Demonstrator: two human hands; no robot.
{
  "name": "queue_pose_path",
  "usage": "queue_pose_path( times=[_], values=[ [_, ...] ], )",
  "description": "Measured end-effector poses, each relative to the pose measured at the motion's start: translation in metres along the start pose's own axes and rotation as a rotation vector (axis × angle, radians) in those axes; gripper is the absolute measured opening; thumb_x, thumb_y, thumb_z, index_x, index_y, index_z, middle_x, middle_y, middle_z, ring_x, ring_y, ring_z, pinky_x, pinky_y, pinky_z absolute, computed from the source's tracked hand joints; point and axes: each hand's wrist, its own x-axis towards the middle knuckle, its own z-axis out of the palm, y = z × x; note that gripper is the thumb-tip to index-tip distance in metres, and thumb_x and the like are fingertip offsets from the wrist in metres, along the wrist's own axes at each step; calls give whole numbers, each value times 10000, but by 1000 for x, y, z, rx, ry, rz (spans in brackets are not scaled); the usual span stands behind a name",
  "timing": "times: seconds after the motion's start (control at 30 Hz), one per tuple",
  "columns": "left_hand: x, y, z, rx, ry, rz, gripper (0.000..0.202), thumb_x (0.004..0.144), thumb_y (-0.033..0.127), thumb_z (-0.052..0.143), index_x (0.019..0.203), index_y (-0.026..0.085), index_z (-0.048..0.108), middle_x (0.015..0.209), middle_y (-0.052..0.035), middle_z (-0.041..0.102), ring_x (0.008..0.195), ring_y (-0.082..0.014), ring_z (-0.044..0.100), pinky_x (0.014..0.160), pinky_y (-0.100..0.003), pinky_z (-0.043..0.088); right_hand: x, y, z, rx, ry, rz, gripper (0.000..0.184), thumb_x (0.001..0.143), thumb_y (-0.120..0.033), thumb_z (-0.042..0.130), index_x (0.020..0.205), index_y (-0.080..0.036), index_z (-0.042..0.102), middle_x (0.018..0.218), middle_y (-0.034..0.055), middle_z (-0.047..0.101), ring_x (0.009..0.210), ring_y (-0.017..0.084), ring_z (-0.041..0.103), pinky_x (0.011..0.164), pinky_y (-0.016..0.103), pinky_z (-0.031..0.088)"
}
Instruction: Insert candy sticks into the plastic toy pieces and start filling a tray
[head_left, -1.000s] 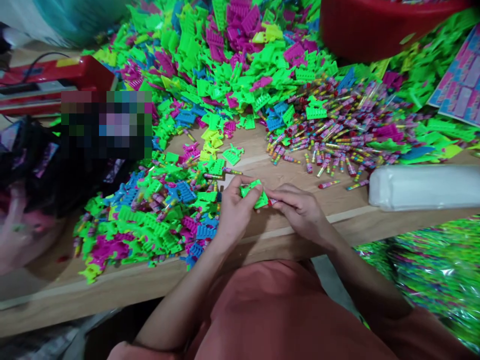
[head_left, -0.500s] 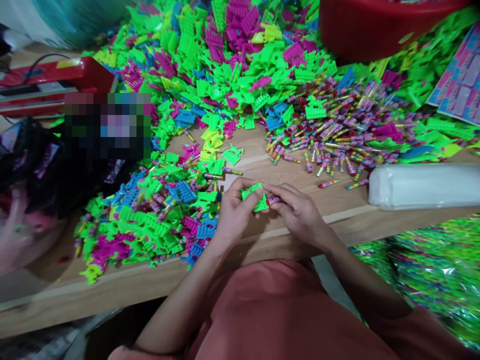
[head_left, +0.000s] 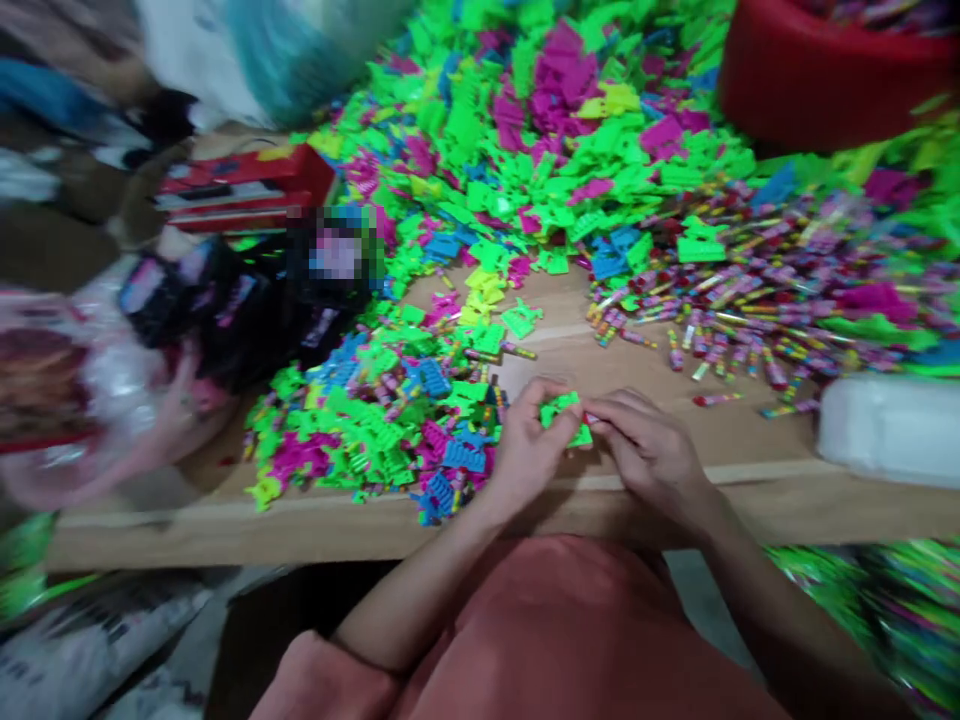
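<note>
My left hand is closed around a bright green plastic toy piece, its thumb pressed across the front. My right hand pinches a small candy-filled tube; a bit of its red end shows against the green piece's right side, and the fingers cover the rest. Whether the tube's end sits inside the piece or only touches it, I cannot tell. Both hands meet just above the wooden table, near its front edge. Left of them lies a mixed heap of green, blue and magenta pieces with tubes.
Loose plastic pieces pile up at the back. Many labelled tubes spread at the right, below a red tub. A clear plastic pack lies at the right edge. Black bags and a red box stand left.
The camera view has swung left, so the scene sits further right. Both hands keep their grips, and less of the tube shows between the right fingers and the green piece.
</note>
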Motion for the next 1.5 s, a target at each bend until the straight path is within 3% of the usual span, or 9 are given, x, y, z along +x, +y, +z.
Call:
queue_pose_path(
  times=[0.2, 0.33, 0.57, 0.67, 0.77, 0.9, 1.13, 1.33, 1.5],
  values=[
    [-25, 9, -34, 121, -19, 88, 294, 927, 475, 736, 1051, 228, 635, 914, -18, 674, 804, -178, 666, 758, -307, 566, 8, 2, 21, 101, -105, -95, 370, 1021, -123, 582, 1313, -296, 730, 1082, 73, 768, 941, 237, 735, 781, 359, 612],
    [-58, 24, -82, 297, 261, 270, 442, 928, 425, 767, 1318, 257, 645, 1282, -103, 699, 1200, -240, 657, 1017, -352, 530, 32, -8, 57, 148, -166, -166, 267, 1036, -174, 603, 1246, -276, 731, 1105, 82, 743, 1028, 248, 727, 850, 378, 614],
    [-94, 15, -248, 627, 1109, 426, 494, 984, 544, 629, 1313, 175, 637, 1335, -176, 678, 1228, -280, 655, 1109, -434, 490, 55, -33, 130, -55, -81, -224, 328, 1080, -282, 541, 1384, -220, 648, 1312, 179, 669, 1247, 348, 642, 1043, 568, 524],
    [-90, -1, -319, 672, 1188, 422, 602, 960, 555, 625, 1379, 124, 595, 1485, -252, 578, 1447, -355, 507, 1262, -526, 328, 44, -42, 147, -231, -158, -326, 624, 1064, -412, 587, 1630, -209, 420, 1584, 246, 507, 1453, 440, 486, 1138, 682, 407],
    [-76, -17, -356, 709, 1152, 407, 663, 934, 561, 636, 1443, 141, 572, 1612, -239, 491, 1563, -369, 383, 1323, -562, 207, 24, -47, 158, -363, -300, -458, 761, 1017, -531, 643, 1671, -255, 368, 1723, 219, 350, 1567, 479, 327, 1194, 731, 300],
    [-57, -36, -350, 743, 1030, 382, 606, 948, 573, 602, 1435, 213, 624, 1556, -161, 592, 1499, -341, 485, 1305, -573, 274, 8, -42, 170, -489, -373, -513, 790, 941, -650, 698, 1618, -305, 479, 1732, 152, 385, 1586, 486, 296, 1228, 753, 202],
    [-38, -59, -278, 729, 1047, 301, 622, 1035, 555, 469, 1532, 190, 556, 1573, -185, 570, 1502, -361, 469, 1271, -609, 306, 34, -6, 163, -573, -318, -504, 590, 979, -572, 684, 1513, -331, 617, 1714, 115, 431, 1589, 463, 325, 1240, 714, 233],
    [0, -47, -216, 718, 993, 173, 670, 1058, 583, 403, 1646, 264, 419, 1718, -143, 401, 1616, -387, 294, 1315, -642, 183, 80, 49, 133, -601, -248, -543, 536, 985, -533, 693, 1477, -325, 649, 1783, 80, 292, 1611, 443, 305, 1264, 675, 243],
    [29, -27, -198, 676, 873, 129, 749, 1046, 652, 363, 1699, 289, 311, 1786, -113, 264, 1672, -380, 146, 1342, -626, 76, 111, 77, 117, -596, -214, -528, 506, 1002, -549, 666, 1458, -331, 662, 1791, 58, 273, 1622, 439, 288, 1264, 674, 249]
  ],
)
